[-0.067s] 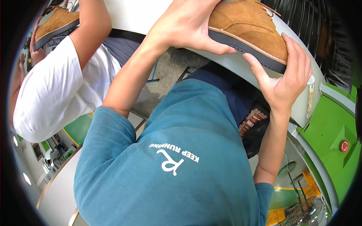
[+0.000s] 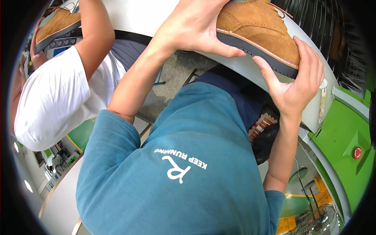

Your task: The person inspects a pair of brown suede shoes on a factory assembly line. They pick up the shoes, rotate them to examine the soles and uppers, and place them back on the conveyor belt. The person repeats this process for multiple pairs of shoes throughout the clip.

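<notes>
A tan suede lace-up shoe (image 2: pixel 254 21) with a dark ridged sole is at the top of the view, its toe pointing right and its upper part cut off by the frame edge. Around its left end lies my left hand (image 2: pixel 196 33), thumb stretched along the sole's lower edge and the other fingers mostly hidden. My right hand (image 2: pixel 295 84) cups the toe, with its fingers over the tip and the thumb spread below the sole. Both hands grip the shoe between them above the edge of a white tabletop (image 2: pixel 133 15).
To my left, a person in a white shirt (image 2: pixel 55 94) handles another tan shoe (image 2: pixel 56 25) beside a panel with knobs (image 2: pixel 62 42). Dark slats (image 2: pixel 309 23) run beyond the table at right. A green machine panel (image 2: pixel 340 125) carries a red button (image 2: pixel 357 152).
The person beside me has shifted slightly left with their arm and shoe, baring more of the knobbed panel. My hands and shoe have barely moved.
</notes>
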Available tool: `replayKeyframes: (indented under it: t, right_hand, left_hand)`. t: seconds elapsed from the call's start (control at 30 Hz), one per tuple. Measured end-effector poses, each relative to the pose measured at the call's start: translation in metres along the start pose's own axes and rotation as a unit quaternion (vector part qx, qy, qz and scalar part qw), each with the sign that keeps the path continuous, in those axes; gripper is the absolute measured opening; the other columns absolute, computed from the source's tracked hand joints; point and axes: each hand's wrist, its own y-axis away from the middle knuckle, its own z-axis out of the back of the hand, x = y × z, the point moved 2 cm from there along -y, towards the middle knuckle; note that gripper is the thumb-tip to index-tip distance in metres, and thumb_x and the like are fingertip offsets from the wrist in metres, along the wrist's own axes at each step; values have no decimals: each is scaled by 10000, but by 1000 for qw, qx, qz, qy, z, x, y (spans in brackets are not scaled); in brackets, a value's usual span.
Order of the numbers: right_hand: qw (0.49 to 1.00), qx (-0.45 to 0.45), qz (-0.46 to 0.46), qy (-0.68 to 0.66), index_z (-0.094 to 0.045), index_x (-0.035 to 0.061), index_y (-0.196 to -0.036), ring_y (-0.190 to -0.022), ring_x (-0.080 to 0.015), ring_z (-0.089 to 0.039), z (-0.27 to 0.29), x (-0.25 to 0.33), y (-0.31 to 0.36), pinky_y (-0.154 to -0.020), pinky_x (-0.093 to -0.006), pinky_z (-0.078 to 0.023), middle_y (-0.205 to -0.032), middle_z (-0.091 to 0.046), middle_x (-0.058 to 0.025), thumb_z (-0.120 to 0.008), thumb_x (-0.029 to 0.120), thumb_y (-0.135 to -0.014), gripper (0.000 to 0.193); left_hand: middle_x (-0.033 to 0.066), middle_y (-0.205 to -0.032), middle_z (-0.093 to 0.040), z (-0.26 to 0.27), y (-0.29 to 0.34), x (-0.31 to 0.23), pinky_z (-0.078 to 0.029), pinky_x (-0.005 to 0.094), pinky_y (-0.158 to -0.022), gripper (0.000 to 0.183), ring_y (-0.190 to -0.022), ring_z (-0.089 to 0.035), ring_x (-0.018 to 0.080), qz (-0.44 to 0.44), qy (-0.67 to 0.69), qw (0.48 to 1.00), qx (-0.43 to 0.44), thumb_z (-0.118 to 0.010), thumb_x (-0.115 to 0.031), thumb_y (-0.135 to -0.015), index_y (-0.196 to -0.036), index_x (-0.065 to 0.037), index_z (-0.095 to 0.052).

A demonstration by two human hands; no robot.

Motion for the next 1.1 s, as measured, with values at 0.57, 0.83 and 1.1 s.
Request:
replayKeyframes:
  t: [0.57, 0.83, 1.1]
  right_hand:
    - [993, -24, -107, -40, -703, 41, -1338, -1223, -319, -651, 3, 28, 18, -1078, -458, -494, -1296, -722, -126, -1061, 329, -648, 828]
    - [964, 61, -64, -252, -694, 18, -1415, -1283, -323, -688, 22, -29, 32, -1109, -435, -549, -1397, -717, -169, -1042, 217, -658, 856]
    - [959, 7, -105, -263, -749, 49, -1344, -1225, -291, -713, 16, -24, 28, -1051, -406, -593, -1321, -732, -127, -1033, 253, -670, 759]
  left_hand:
    - [279, -1544, -442, -1, -28, -27, -331, 615, -1245, 1224, -1477, -415, 485, -87, -149, 984, 41, -985, -494, -616, -1582, 24, -441]
    - [179, -1278, -594, -33, -52, -66, -315, 691, -1169, 917, -1311, -539, 367, -179, -156, 964, 123, -853, -695, -729, -1331, -38, -637]
    - [80, -1145, -622, -34, -61, -56, -365, 581, -1051, 839, -1161, -587, 288, -184, -94, 973, 98, -861, -696, -706, -1268, -93, -704]
